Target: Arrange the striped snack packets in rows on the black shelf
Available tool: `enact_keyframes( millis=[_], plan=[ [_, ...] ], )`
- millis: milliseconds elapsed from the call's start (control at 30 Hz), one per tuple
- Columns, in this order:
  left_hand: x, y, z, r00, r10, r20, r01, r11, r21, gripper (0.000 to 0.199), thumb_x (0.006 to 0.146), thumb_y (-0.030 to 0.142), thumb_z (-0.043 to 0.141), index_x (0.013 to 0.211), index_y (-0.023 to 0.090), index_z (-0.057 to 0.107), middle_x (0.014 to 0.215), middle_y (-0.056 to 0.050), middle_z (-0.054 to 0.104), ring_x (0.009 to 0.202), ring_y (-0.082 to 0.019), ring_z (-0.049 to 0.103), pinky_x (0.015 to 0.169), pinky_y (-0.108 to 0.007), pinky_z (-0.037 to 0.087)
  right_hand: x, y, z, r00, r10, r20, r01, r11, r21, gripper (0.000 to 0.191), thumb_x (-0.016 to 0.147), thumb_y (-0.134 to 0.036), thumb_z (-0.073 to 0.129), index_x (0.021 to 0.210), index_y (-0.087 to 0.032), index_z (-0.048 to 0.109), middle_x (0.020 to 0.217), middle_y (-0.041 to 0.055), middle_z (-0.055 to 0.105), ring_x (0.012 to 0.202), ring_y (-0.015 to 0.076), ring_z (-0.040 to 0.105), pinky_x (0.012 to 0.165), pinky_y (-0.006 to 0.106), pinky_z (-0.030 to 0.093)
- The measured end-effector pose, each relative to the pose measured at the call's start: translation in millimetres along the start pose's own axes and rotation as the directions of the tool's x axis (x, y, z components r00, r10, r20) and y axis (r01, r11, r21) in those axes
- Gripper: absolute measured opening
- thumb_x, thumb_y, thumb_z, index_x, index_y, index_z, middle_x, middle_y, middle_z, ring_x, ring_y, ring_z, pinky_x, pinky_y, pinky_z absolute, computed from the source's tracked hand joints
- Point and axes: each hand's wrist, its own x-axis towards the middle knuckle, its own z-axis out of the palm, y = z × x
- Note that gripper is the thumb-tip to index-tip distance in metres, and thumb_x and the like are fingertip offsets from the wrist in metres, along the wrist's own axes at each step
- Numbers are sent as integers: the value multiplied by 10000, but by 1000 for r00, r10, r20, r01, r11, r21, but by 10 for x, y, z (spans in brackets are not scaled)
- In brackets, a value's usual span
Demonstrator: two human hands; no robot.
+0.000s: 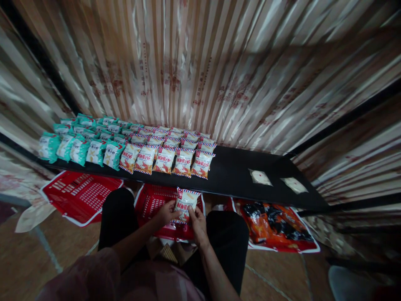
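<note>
Between my knees I hold a white, red and orange snack bag (186, 204) upright above the middle red basket (153, 201). My left hand (169, 212) grips its left edge, and my right hand (197, 219) grips its lower right edge. Beyond it, similar snack bags (183, 162) stand in rows on the black shelf (233, 171). To their left are rows of teal and white snack bags (79, 149). Two small whitish packets (260, 177) lie flat on the shelf's right part.
A red basket (81, 188) sits at the left below the shelf. Another red basket (272, 248) at the right holds orange and black packages (272, 221). A pleated curtain (194, 71) hangs behind the shelf, and black frame bars (351, 119) run along the sides.
</note>
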Motion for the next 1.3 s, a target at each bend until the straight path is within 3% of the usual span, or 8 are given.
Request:
enact_keyframes(
  millis=[300, 467, 667, 833, 967, 1067, 1300],
  plan=[
    [46, -13, 78, 999, 38, -19, -41, 984, -175, 520, 564, 388, 785, 962, 115, 591, 929, -96, 695, 878, -248, 649, 839, -391, 501, -6, -87, -51, 997, -29, 65, 33, 998, -55, 478, 676, -553, 664, 973, -179, 637, 879, 51, 714, 795, 231, 659, 694, 315, 517],
    [74, 47, 94, 996, 76, -43, -81, 986, -143, 474, 594, 390, 758, 946, 117, 595, 899, -85, 698, 854, -239, 652, 819, -378, 503, -40, -244, -30, 992, -71, 105, 81, 992, -93, 484, 701, -521, 657, 1055, -192, 622, 975, 58, 707, 866, 235, 657, 791, 346, 515],
    [129, 69, 61, 991, 125, -41, -128, 988, -87, 458, 655, 385, 713, 1010, 121, 592, 931, -82, 699, 874, -228, 648, 803, -347, 507, -5, -290, 16, 987, -147, 72, 159, 959, -234, 545, 627, -495, 718, 1066, -183, 629, 966, 64, 716, 894, 263, 655, 839, 401, 508],
    [199, 152, -4, 987, 125, -105, -112, 987, 119, 419, 709, 336, 665, 1075, 145, 596, 967, -72, 699, 903, -228, 643, 826, -363, 505, 110, -345, 74, 964, -261, 50, 261, 900, -349, 511, 627, -501, 703, 1020, -179, 652, 940, 73, 722, 862, 264, 659, 803, 388, 517],
    [244, 336, -42, 971, 202, -131, -161, 950, 269, 367, 757, 281, 596, 1103, 159, 592, 1020, -67, 693, 924, -220, 645, 842, -342, 502, 211, -439, 147, 946, -313, 81, 321, 877, -359, 479, 684, -472, 660, 1067, -184, 639, 968, 76, 719, 850, 255, 661, 779, 369, 525],
    [274, 487, -62, 955, 245, -164, -167, 907, 386, 365, 773, 249, 563, 1128, 166, 580, 1044, -66, 686, 942, -208, 643, 841, -316, 500, 298, -482, 198, 936, -331, 121, 352, 863, -362, 476, 724, -434, 632, 1130, -185, 613, 1018, 81, 705, 890, 251, 655, 786, 359, 521],
    [370, 728, -123, 905, 357, -231, -144, 768, 624, 320, 776, 225, 551, 1089, 186, 602, 1047, -63, 657, 933, -185, 623, 863, -311, 483, 535, -531, 315, 923, -373, 98, 379, 834, -400, 489, 732, -379, 631, 1174, -176, 585, 1087, 92, 668, 983, 249, 621, 871, 374, 488]
  ],
)
